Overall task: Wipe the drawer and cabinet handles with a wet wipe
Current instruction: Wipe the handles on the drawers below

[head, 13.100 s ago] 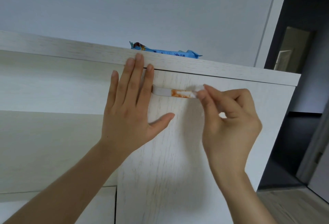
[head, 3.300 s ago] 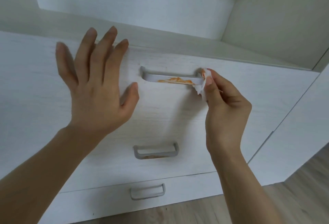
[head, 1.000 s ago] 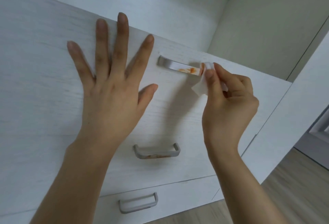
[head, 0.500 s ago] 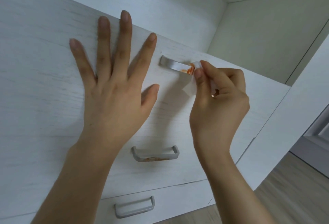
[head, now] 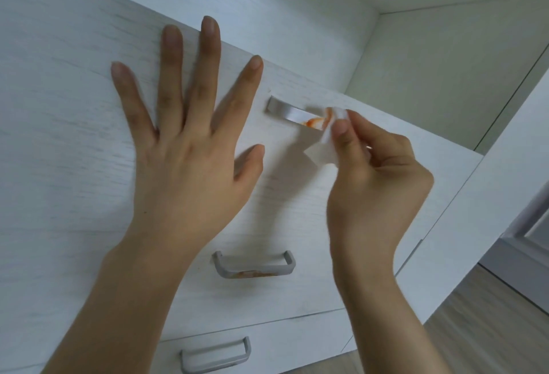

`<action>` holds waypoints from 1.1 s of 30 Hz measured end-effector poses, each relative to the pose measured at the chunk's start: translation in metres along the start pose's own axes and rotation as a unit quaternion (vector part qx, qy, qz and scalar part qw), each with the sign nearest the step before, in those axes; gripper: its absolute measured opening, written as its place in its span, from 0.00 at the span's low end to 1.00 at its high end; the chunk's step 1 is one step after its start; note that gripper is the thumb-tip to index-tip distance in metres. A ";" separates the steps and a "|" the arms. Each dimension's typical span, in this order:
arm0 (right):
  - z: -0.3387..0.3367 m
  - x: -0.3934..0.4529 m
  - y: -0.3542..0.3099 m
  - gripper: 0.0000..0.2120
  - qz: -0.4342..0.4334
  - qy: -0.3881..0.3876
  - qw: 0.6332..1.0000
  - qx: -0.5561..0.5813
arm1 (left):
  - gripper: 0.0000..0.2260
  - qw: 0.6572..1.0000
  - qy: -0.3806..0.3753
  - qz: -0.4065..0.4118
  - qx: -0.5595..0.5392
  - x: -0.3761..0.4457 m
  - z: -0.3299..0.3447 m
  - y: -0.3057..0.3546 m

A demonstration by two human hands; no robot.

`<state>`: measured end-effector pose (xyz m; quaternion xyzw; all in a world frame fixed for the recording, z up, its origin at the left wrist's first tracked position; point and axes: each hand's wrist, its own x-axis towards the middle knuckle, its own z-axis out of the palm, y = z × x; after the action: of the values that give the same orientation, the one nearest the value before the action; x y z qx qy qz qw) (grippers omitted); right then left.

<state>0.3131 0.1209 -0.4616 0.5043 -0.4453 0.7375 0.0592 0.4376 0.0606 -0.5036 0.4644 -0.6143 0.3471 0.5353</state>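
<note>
Head view, left hand: the left hand (head: 190, 165) is lying flat against the top drawer front (head: 74, 135), fingers straight and spread wide, thumb out to the side, holding nothing.
Head view, right hand: the right hand (head: 377, 183) is pinching the wet wipe (head: 322, 147) between thumb and forefinger, the other fingers curling in behind.
Wet wipe: it is sitting folded and white in that pinch, its upper edge pressing against the right end of the top handle (head: 292, 113); a faint orange tint is showing on the part touching the metal, and a loose corner is hanging down to the left of the thumb.
Top handle: the metal bar is running at a slant on the top drawer front, just right of the left forefinger; an orange smear (head: 313, 121) is showing on it beside the wipe, while its left part is looking clean.
Middle handle: the middle handle (head: 254, 265) is sitting lower, between the two wrists, with orange marks along its lower bar.
Bottom handle: the bottom handle (head: 215, 357) is showing on the drawer below, near the frame's lower edge.
Surroundings: a wooden floor (head: 487, 332) is appearing at the lower right.
</note>
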 end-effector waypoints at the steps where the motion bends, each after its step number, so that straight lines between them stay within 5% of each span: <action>1: 0.000 0.000 -0.002 0.08 -0.012 -0.011 1.000 -0.010 | 0.34 1.000 0.000 -0.001 -0.001 0.000 0.000 0.000; 9: -0.001 -0.002 -0.003 0.09 -0.021 -0.029 0.999 -0.012 | 0.34 1.000 -0.004 -0.001 -0.005 0.001 0.001 0.001; 14: -0.004 -0.001 0.001 0.08 0.040 0.026 0.998 0.039 | 0.34 1.000 -0.008 -0.001 -0.006 0.000 0.000 0.000; 24: 0.001 -0.002 -0.001 0.10 -0.029 -0.014 0.999 -0.008 | 0.34 1.000 -0.007 -0.002 -0.011 0.001 -0.001 0.001; 33: -0.002 0.000 -0.004 0.06 -0.002 -0.034 0.999 0.018 | 0.34 1.000 -0.011 -0.001 -0.008 0.001 -0.001 0.000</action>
<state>0.3143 0.1247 -0.4597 0.5310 -0.4327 0.7277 0.0363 0.4379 0.0612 -0.5027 0.4646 -0.6227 0.3365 0.5322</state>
